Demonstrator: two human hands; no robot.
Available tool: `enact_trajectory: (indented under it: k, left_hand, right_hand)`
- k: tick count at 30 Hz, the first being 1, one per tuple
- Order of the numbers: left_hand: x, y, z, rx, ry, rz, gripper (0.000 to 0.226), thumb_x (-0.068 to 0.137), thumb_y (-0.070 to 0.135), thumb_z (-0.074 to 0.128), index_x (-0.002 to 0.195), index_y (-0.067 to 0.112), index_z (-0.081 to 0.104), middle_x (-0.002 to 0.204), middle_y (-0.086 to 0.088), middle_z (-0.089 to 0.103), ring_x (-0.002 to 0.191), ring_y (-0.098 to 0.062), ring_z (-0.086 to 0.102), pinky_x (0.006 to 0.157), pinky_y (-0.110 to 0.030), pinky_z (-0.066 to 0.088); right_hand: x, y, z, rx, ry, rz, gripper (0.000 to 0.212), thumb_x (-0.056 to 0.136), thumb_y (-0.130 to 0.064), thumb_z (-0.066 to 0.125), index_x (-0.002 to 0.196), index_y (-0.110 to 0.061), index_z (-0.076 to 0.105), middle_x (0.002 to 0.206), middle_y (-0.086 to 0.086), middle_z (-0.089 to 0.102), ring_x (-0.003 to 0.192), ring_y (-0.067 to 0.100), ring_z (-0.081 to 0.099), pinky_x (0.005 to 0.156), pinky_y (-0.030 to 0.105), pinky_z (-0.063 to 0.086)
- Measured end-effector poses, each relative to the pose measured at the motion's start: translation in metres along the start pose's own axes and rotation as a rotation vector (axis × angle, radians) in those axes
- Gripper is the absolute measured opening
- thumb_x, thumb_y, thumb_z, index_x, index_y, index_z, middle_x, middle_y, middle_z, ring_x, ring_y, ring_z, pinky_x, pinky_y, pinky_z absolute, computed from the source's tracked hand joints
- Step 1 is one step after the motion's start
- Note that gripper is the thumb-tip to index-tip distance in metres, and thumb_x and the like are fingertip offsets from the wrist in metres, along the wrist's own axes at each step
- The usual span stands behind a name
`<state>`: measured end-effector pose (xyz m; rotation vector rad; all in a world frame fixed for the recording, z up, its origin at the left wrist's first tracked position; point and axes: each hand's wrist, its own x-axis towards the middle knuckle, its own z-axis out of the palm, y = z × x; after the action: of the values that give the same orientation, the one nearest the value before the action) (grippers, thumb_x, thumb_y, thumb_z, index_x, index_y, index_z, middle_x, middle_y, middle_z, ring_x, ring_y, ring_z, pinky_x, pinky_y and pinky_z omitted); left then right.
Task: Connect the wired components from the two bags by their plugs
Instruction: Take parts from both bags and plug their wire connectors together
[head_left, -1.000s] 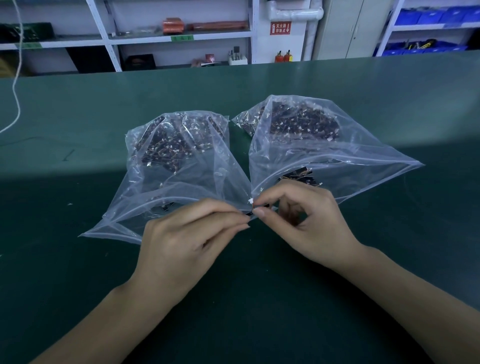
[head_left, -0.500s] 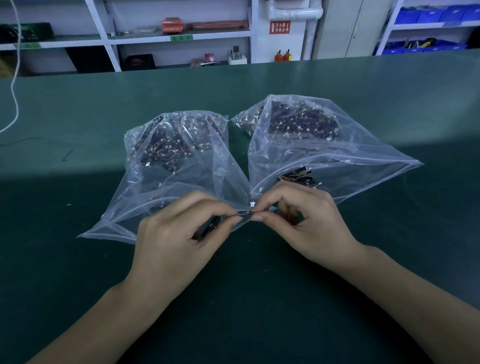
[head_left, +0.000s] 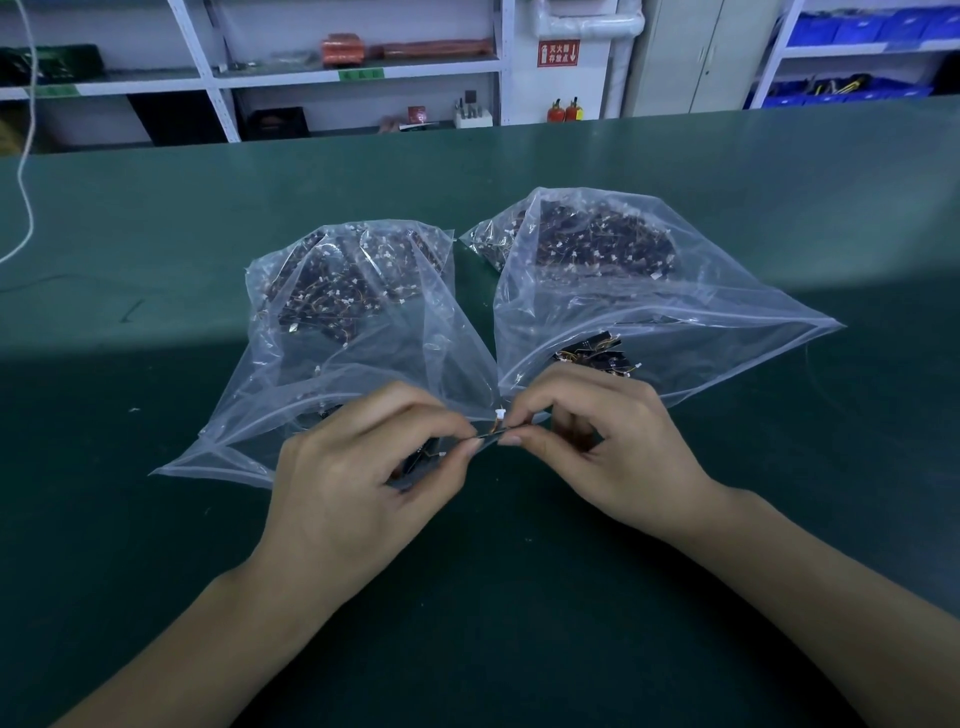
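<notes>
Over the green tabletop (head_left: 519, 597), the left hand (head_left: 358, 483) pinches a dark wired component (head_left: 423, 454) while the right hand (head_left: 597, 447) pinches the thin wires just below a white plug (head_left: 500, 414), fingertips nearly meeting. Just behind lie two open clear bags, the left bag (head_left: 332, 332) and the right bag (head_left: 649, 291), both holding more components.

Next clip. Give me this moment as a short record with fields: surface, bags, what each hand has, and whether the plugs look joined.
surface: green table
left bag: clear plastic, mouth open toward the person, dark wired parts piled at its far end
right bag: clear plastic, open, same kind of parts, a few near its mouth
left hand: pinches thin wires, a dark part under its fingers
right hand: pinches the wire beside a small white plug
plugs joined: cannot tell, too small
background: shelves, blue bins
</notes>
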<state>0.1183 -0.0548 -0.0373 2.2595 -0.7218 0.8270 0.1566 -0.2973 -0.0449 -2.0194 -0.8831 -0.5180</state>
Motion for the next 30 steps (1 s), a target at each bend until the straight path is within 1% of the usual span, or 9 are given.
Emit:
enact_trajectory:
  k: [3, 8, 11, 14, 17, 19, 23, 27, 30]
  left_hand:
    - [0.0001, 0.0006, 0.0012, 0.003, 0.007, -0.022, 0.004, 0.097, 0.024, 0.078, 0.095, 0.022, 0.08, 0.095, 0.015, 0.068, 0.074, 0.01, 0.049, 0.06, -0.023, 0.043]
    - [0.0009, 0.0, 0.0009, 0.009, 0.0, -0.016, 0.004, 0.097, 0.023, 0.078, 0.093, 0.022, 0.08, 0.094, 0.015, 0.067, 0.074, 0.008, 0.049, 0.06, -0.024, 0.043]
    - [0.0006, 0.0009, 0.0007, 0.013, -0.003, -0.006, 0.008, 0.099, 0.026, 0.076, 0.093, 0.022, 0.079, 0.094, 0.015, 0.067, 0.073, 0.008, 0.048, 0.061, -0.022, 0.042]
    - [0.0006, 0.0002, 0.0004, 0.01, 0.004, -0.021, 0.005, 0.097, 0.024, 0.077, 0.093, 0.022, 0.079, 0.095, 0.015, 0.067, 0.073, 0.008, 0.049, 0.06, -0.022, 0.042]
    - [0.0008, 0.0003, 0.0004, 0.002, -0.004, -0.008, 0.004, 0.097, 0.023, 0.078, 0.093, 0.022, 0.079, 0.095, 0.016, 0.066, 0.073, 0.008, 0.048, 0.06, -0.022, 0.042]
    - [0.0006, 0.0006, 0.0004, 0.001, -0.014, 0.002, 0.006, 0.098, 0.024, 0.077, 0.093, 0.022, 0.078, 0.095, 0.016, 0.065, 0.073, 0.008, 0.048, 0.06, -0.022, 0.042]
    - [0.0007, 0.0, 0.0005, -0.002, -0.016, 0.001, 0.008, 0.098, 0.026, 0.076, 0.093, 0.021, 0.078, 0.095, 0.015, 0.065, 0.072, 0.006, 0.048, 0.058, -0.027, 0.045]
    - [0.0011, 0.0, 0.0008, 0.012, -0.016, 0.017, 0.007, 0.097, 0.025, 0.076, 0.091, 0.021, 0.078, 0.093, 0.015, 0.065, 0.07, 0.005, 0.045, 0.053, -0.034, 0.046]
    - [0.0004, 0.0017, 0.0008, 0.024, -0.02, 0.02, 0.007, 0.097, 0.029, 0.077, 0.095, 0.023, 0.079, 0.094, 0.016, 0.066, 0.071, 0.008, 0.046, 0.054, -0.032, 0.047]
  right_hand:
    - [-0.0004, 0.0005, 0.0008, -0.008, 0.005, 0.011, 0.008, 0.098, -0.023, 0.076, 0.098, -0.015, 0.075, 0.093, -0.033, 0.058, 0.059, 0.005, 0.046, 0.065, 0.01, 0.035]
    - [-0.001, 0.0, 0.0011, -0.007, -0.007, 0.008, 0.008, 0.099, -0.024, 0.076, 0.098, -0.017, 0.074, 0.095, -0.032, 0.058, 0.059, 0.005, 0.048, 0.064, 0.01, 0.035]
    - [-0.0007, 0.0005, 0.0009, -0.017, -0.009, 0.01, 0.007, 0.099, -0.024, 0.076, 0.098, -0.017, 0.073, 0.093, -0.035, 0.057, 0.059, 0.004, 0.047, 0.064, 0.009, 0.035]
    - [-0.0007, 0.0009, 0.0013, -0.023, -0.003, 0.006, 0.007, 0.098, -0.023, 0.076, 0.099, -0.017, 0.074, 0.091, -0.037, 0.056, 0.059, 0.004, 0.046, 0.065, 0.008, 0.034]
    - [-0.0013, 0.0012, 0.001, -0.009, -0.02, -0.005, 0.007, 0.099, -0.024, 0.076, 0.098, -0.018, 0.073, 0.094, -0.036, 0.057, 0.059, 0.005, 0.047, 0.064, 0.009, 0.035]
    - [-0.0011, 0.0011, 0.0008, -0.014, -0.028, -0.014, 0.007, 0.099, -0.024, 0.075, 0.098, -0.018, 0.072, 0.094, -0.037, 0.057, 0.058, 0.003, 0.047, 0.063, 0.008, 0.035]
    - [-0.0005, 0.0003, 0.0009, -0.043, -0.025, -0.03, 0.008, 0.098, -0.024, 0.075, 0.098, -0.016, 0.072, 0.091, -0.044, 0.054, 0.055, 0.002, 0.043, 0.062, 0.006, 0.033]
    - [-0.0008, 0.0011, 0.0007, -0.022, -0.041, -0.034, 0.009, 0.099, -0.026, 0.074, 0.098, -0.018, 0.072, 0.094, -0.039, 0.056, 0.055, 0.008, 0.044, 0.062, 0.009, 0.033]
    - [-0.0003, 0.003, -0.0023, -0.044, -0.047, -0.032, 0.009, 0.1, -0.028, 0.074, 0.099, -0.019, 0.071, 0.093, -0.039, 0.055, 0.056, 0.008, 0.044, 0.062, 0.009, 0.033]
